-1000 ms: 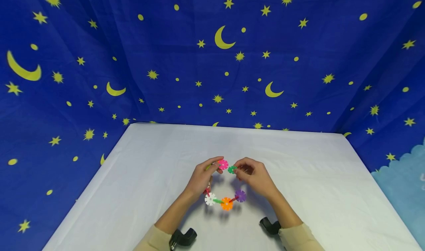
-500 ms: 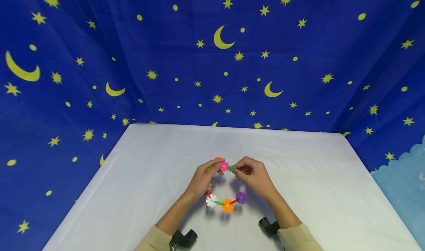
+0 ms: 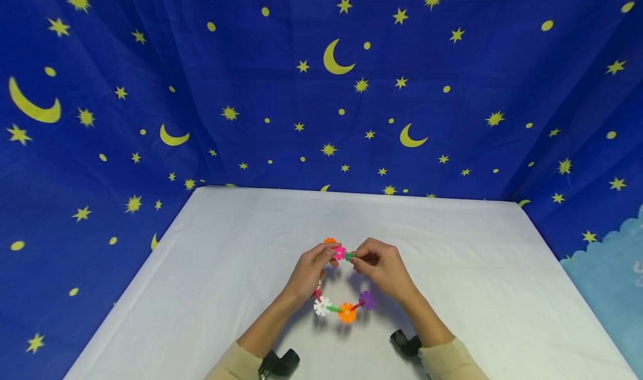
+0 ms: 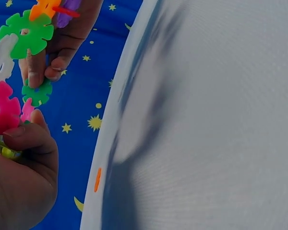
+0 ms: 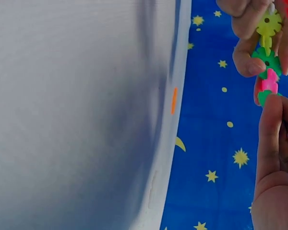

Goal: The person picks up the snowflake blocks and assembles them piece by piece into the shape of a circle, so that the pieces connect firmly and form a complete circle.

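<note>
My left hand [image 3: 305, 273] holds one end of a chain of coloured, notched plastic discs. A pink disc [image 3: 340, 253] sticks out at its fingertips. My right hand [image 3: 384, 264] pinches a green disc [image 3: 349, 255] whose edge meets the pink one; how deep they interlock is hidden. In the right wrist view, a yellow disc [image 5: 269, 23] and another green disc [image 5: 266, 61] show at the left fingers. The rest of the chain loops below the hands, with a white disc [image 3: 322, 306], an orange disc [image 3: 347, 313] and a purple disc [image 3: 367, 300], joined by edge-on pieces.
Behind the left fingers shows another orange disc [image 3: 330, 240]. An orange sliver [image 4: 98, 179] lies near the white table's [image 3: 241, 229] edge in the left wrist view. Black curved fittings [image 3: 279, 363] sit by both wrists. A blue star-patterned cloth [image 3: 281, 90] surrounds the table.
The green disc and the pink disc, apart one second ago, now touch. The green disc has turned more edge-on. The hanging loop has shifted slightly right and toward me.
</note>
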Motion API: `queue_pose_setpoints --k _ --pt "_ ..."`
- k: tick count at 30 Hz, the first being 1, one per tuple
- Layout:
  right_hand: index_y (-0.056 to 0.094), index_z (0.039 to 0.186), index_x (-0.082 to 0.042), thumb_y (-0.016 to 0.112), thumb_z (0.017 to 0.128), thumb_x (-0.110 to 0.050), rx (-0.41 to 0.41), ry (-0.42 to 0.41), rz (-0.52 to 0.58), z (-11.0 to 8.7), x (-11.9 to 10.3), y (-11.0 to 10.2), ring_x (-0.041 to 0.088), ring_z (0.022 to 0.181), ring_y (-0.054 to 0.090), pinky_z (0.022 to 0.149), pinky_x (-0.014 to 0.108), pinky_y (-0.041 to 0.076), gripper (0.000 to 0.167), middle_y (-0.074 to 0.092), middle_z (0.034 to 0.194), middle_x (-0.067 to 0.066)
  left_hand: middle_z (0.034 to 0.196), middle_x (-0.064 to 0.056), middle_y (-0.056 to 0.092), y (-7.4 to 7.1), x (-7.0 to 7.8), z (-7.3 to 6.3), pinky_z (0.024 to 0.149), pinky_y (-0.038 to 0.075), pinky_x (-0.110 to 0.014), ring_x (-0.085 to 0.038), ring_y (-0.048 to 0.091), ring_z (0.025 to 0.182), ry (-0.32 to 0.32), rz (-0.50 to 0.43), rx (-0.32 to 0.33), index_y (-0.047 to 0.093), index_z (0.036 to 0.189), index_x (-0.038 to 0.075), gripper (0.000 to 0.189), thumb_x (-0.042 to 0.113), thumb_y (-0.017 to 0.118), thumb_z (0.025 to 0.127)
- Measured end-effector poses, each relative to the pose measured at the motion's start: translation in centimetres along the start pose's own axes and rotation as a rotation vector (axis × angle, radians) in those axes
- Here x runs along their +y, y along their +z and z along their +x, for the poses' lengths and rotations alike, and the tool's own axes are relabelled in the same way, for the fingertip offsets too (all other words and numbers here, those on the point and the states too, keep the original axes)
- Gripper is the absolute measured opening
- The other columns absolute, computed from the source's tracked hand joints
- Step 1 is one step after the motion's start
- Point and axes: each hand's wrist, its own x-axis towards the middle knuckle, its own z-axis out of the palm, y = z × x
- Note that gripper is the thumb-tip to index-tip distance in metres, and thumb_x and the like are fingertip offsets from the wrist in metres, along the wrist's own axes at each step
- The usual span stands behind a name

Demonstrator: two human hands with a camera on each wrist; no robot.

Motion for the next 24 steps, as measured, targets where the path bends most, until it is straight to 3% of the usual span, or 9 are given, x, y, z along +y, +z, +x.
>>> queue_pose_setpoints --k 5,12,16,24 --pt "0.069 0.085 0.0 0.069 0.082 0.01 -0.015 -0.057 -0.006 -0.1 0.8 0.4 0.021 0.063 0.063 0.058 0.03 0.055 0.011 0.063 0.08 0.009 0.102 -0.022 0.059 0.2 -0.2 -0.1 0.034 0.033 -0.024 -0.01 0.03 0.045 0.005 0.008 0.024 0.06 0.128 0.021 0.034 0.036 0.043 0.103" --pt "0.071 0.087 -0.009 0.072 0.084 0.0 0.029 -0.053 -0.055 -0.1 3.0 0.3 0.012 0.065 0.062 0.058 0.027 0.054 0.009 0.063 0.083 -0.005 0.103 -0.018 0.062 0.7 0.1 0.0 0.036 0.034 -0.022 -0.009 0.033 0.045 -0.005 0.013 0.04 0.059 0.129 0.021 0.033 0.033 0.045 0.103" --pt "0.071 0.089 -0.013 0.073 0.085 -0.004 0.036 -0.032 -0.084 -0.1 2.8 0.0 0.011 0.067 0.063 0.062 0.028 0.055 0.01 0.064 0.085 -0.007 0.089 -0.02 0.062 0.7 0.5 0.0 0.035 0.035 -0.024 -0.01 0.038 0.04 -0.034 0.018 0.051 0.059 0.13 0.019 0.031 0.026 0.047 0.103" --pt "0.072 0.091 -0.016 0.072 0.086 -0.008 0.018 0.033 -0.077 0.1 2.7 -0.2 0.012 0.071 0.064 0.065 0.029 0.056 0.01 0.065 0.088 -0.007 0.111 -0.015 0.064 0.4 0.1 0.1 0.038 0.047 -0.035 -0.02 0.051 0.038 -0.025 -0.043 0.005 0.056 0.132 0.016 0.032 0.022 0.05 0.101"
